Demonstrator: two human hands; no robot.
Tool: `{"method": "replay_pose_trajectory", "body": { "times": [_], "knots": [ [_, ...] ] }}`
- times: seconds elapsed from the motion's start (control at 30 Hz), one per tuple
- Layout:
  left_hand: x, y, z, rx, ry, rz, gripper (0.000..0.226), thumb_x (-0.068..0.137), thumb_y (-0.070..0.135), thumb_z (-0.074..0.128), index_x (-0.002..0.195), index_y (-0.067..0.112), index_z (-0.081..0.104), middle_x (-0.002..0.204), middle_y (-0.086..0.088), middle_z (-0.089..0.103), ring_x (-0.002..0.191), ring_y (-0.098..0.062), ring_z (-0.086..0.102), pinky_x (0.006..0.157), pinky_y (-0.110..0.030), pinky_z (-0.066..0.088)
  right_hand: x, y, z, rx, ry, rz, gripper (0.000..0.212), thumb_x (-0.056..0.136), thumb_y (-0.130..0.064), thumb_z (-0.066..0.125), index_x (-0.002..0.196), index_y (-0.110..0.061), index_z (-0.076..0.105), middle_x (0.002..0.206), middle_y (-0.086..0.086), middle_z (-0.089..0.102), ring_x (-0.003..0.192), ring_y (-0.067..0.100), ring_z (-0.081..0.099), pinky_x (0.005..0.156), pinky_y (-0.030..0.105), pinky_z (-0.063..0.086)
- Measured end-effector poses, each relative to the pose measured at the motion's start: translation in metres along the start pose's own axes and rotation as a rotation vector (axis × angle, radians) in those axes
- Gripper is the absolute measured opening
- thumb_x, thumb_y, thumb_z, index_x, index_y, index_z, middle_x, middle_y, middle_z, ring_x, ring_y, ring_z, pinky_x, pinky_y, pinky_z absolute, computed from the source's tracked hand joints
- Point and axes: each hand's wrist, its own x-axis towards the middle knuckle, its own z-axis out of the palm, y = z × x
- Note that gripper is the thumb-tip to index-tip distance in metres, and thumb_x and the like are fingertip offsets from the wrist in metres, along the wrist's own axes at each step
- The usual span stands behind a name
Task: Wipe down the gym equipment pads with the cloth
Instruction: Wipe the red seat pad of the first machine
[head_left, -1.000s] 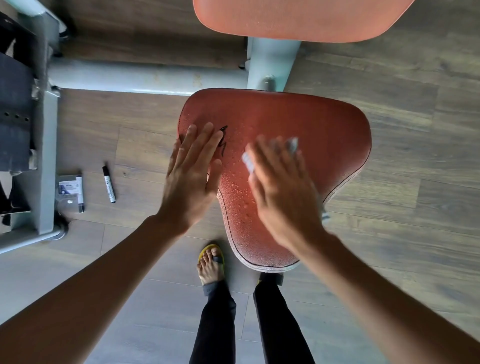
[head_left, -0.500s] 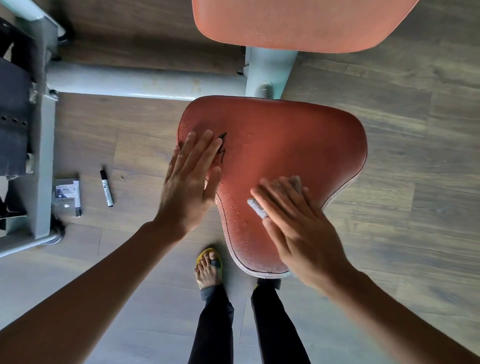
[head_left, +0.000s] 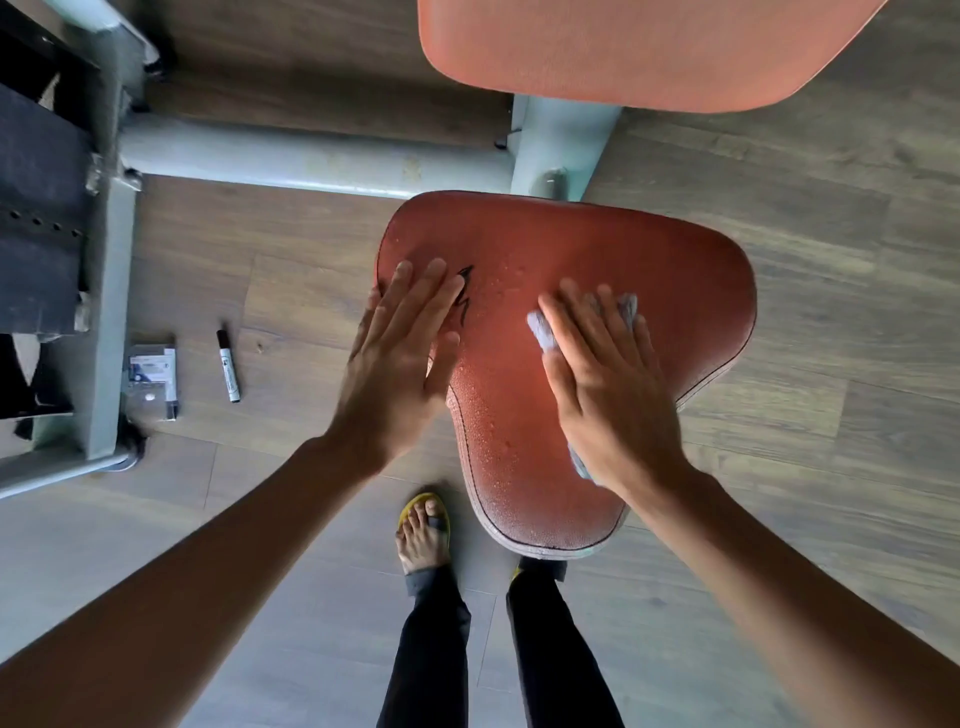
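Progress check: your left hand (head_left: 400, 358) lay flat, fingers straight, on the 9 o'clock edge of the seat pad (head_left: 597, 244), beside the marker scribble (head_left: 464, 296). Your right hand (head_left: 608, 384), also flat, had pushed the cloth (head_left: 540, 327) back up from 6 o'clock to mid-pad. Droplets (head_left: 498, 415) stayed at 6; open pad toward 3.

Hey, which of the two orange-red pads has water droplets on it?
The seat pad nearer the person, the one marked with a black scribble; the other pad at the picture's top shows no droplets.
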Motion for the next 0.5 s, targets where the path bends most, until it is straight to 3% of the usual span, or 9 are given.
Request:
{"method": "replay_pose_trajectory", "body": {
  "times": [0.07, 0.2, 0.3, 0.4, 0.5],
  "knots": [
    [0.0, -0.003, -0.002, -0.043, -0.039, -0.021, 0.047, 0.105, 0.03, 0.039, 0.15, 0.015, 0.04, 0.16, -0.003, 0.03, 0.152, -0.022, 0.017, 0.124, -0.043, 0.014, 0.014, -0.028, 0.01, -0.009, 0.015, 0.038, 0.051, 0.107, -0.037, 0.028, 0.155, -0.021, 0.033, 0.163, 0.001, 0.029, 0.152, 0.026, 0.02, 0.123, 0.048, 0.018],
    [-0.004, 0.018, -0.013, -0.128, 0.006, -0.146, 0.045, 0.104, 0.021, 0.04, 0.149, 0.014, 0.041, 0.16, -0.005, 0.031, 0.151, -0.024, 0.02, 0.121, -0.053, 0.019, -0.003, -0.038, 0.005, 0.144, -0.081, -0.118, 0.053, 0.106, -0.039, 0.027, 0.157, -0.023, 0.029, 0.165, -0.002, 0.022, 0.154, 0.022, 0.015, 0.125, 0.043, 0.011],
    [-0.014, 0.072, -0.009, -0.126, 0.068, -0.202, 0.043, 0.103, 0.015, 0.04, 0.146, 0.012, 0.045, 0.158, -0.007, 0.034, 0.15, -0.025, 0.022, 0.121, -0.054, 0.017, 0.001, -0.006, -0.009, 0.3, -0.043, -0.015, 0.05, 0.107, -0.036, 0.032, 0.155, -0.02, 0.034, 0.166, 0.001, 0.021, 0.153, 0.02, 0.016, 0.125, 0.045, 0.009],
    [-0.022, 0.129, 0.018, -0.025, 0.001, -0.243, 0.053, 0.103, 0.025, 0.029, 0.153, 0.008, 0.03, 0.163, -0.011, 0.021, 0.152, -0.026, 0.011, 0.124, -0.05, 0.005, 0.02, 0.024, -0.016, 0.287, 0.006, 0.095, 0.048, 0.108, -0.032, 0.034, 0.153, -0.016, 0.037, 0.165, 0.002, 0.022, 0.154, 0.019, 0.016, 0.124, 0.047, 0.008],
    [-0.017, 0.148, 0.046, 0.132, -0.023, -0.391, 0.063, 0.102, 0.035, 0.018, 0.155, 0.002, 0.016, 0.164, -0.016, 0.01, 0.153, -0.029, 0.005, 0.124, -0.05, 0.008, 0.04, 0.036, -0.013, 0.212, -0.023, 0.096, 0.049, 0.108, -0.033, 0.033, 0.155, -0.019, 0.033, 0.166, 0.001, 0.019, 0.154, 0.019, 0.01, 0.123, 0.046, 0.003]
  ]
}}
